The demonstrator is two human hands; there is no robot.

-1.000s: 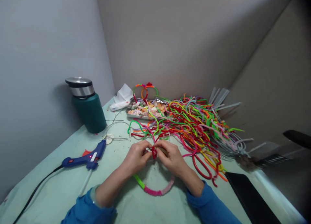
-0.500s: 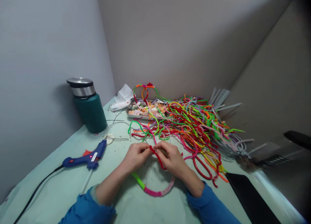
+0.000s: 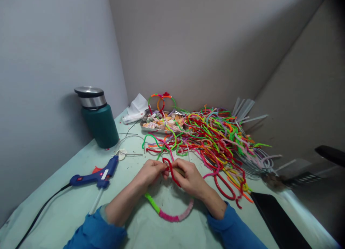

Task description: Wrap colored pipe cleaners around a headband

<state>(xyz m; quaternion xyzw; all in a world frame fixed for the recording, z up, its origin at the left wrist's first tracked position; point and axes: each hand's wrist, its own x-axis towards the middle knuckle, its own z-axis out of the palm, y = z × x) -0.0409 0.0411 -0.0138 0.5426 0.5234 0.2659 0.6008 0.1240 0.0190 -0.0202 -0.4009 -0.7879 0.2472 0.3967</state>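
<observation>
A red pipe cleaner [image 3: 171,172] loops up between my hands at the middle of the table. My left hand [image 3: 153,171] pinches its left part between thumb and fingers. Closed around the other side of the same red strand is my right hand [image 3: 188,175]. Below my wrists shows the lower arc of a hoop [image 3: 172,218] wrapped in green, magenta and pale pink; its upper part is hidden by my hands. Whether my fingers also grip the hoop's rim I cannot make out.
A large tangle of coloured pipe cleaners [image 3: 221,137] covers the right rear. Behind my hands are a metal tray [image 3: 153,130] of shells and two finished-looking rings [image 3: 155,95]. Left stand a green bottle [image 3: 99,125] and a corded glue gun [image 3: 99,175]; a black slab [image 3: 275,216] lies right.
The red pipe cleaner now bends into a raised loop between my fingers, where it ran slanting down before. My left hand has shifted slightly. The hoop has moved a little downward.
</observation>
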